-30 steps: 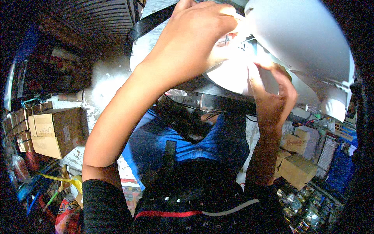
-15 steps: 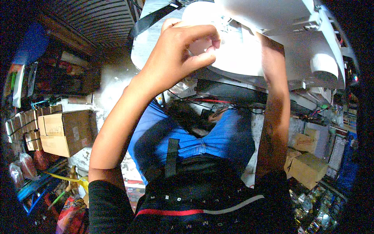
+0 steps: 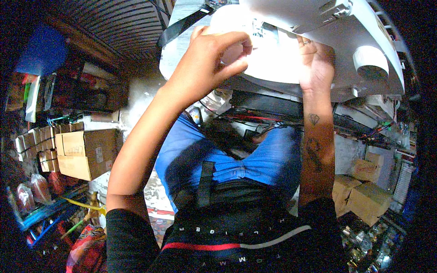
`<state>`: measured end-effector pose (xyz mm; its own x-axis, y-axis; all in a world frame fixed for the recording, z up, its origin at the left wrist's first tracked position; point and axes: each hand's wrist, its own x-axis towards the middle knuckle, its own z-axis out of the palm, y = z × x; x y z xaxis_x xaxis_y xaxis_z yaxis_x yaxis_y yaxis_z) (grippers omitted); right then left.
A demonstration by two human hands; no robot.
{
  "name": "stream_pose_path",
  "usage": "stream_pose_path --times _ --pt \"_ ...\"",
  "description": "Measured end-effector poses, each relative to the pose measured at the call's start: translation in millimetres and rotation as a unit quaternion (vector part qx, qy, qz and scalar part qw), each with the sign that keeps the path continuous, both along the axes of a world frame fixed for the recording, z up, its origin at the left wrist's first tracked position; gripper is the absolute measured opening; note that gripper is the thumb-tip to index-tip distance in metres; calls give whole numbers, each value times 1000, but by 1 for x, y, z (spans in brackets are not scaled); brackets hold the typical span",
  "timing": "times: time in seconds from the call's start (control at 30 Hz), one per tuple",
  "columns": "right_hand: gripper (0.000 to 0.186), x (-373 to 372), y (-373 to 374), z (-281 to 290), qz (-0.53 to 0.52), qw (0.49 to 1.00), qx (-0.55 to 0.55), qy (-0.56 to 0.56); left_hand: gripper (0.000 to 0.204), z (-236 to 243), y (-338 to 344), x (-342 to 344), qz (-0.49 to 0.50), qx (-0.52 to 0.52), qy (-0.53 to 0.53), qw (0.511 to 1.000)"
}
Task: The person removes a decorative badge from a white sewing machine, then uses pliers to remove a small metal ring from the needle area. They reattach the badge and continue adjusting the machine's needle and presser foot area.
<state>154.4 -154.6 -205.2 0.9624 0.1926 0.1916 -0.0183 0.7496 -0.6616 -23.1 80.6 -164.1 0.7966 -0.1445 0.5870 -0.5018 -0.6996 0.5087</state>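
Note:
A white sewing machine with a ribbed dial fills the top of the view. Strong light washes out its bed and the area round the presser foot. My left hand is over the bed's left part, index finger and thumb curled toward each other; whatever lies at their tips is lost in the glare. A round, bright white piece shows beyond its knuckles. Right of the presser foot, below the machine's arm, my right hand is palm up. Its fingertips are hidden by glare and the housing.
A black strap crosses the table's left corner. Dark cables hang below the table, above my knees. Cardboard boxes stand on the left and right. A blue rack is at the lower left.
My right hand has turned, so its palm and inner forearm now show more clearly under the machine's arm. My left hand keeps nearly the same curled shape. The whole view has shifted slightly.

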Motion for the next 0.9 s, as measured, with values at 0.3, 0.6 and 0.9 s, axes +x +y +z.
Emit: stream_pose_path --times 0.3,0.6,0.9 --pt "32 -30 10 11 4 993 -28 -117 31 6 16 21 112 86 -30 990" --pt "22 -34 14 15 39 995 -1 -93 33 4 35 89 -24 -212 -18 977" --pt "24 -30 18 15 69 991 21 -110 37 34 37 124 54 -533 252 806"
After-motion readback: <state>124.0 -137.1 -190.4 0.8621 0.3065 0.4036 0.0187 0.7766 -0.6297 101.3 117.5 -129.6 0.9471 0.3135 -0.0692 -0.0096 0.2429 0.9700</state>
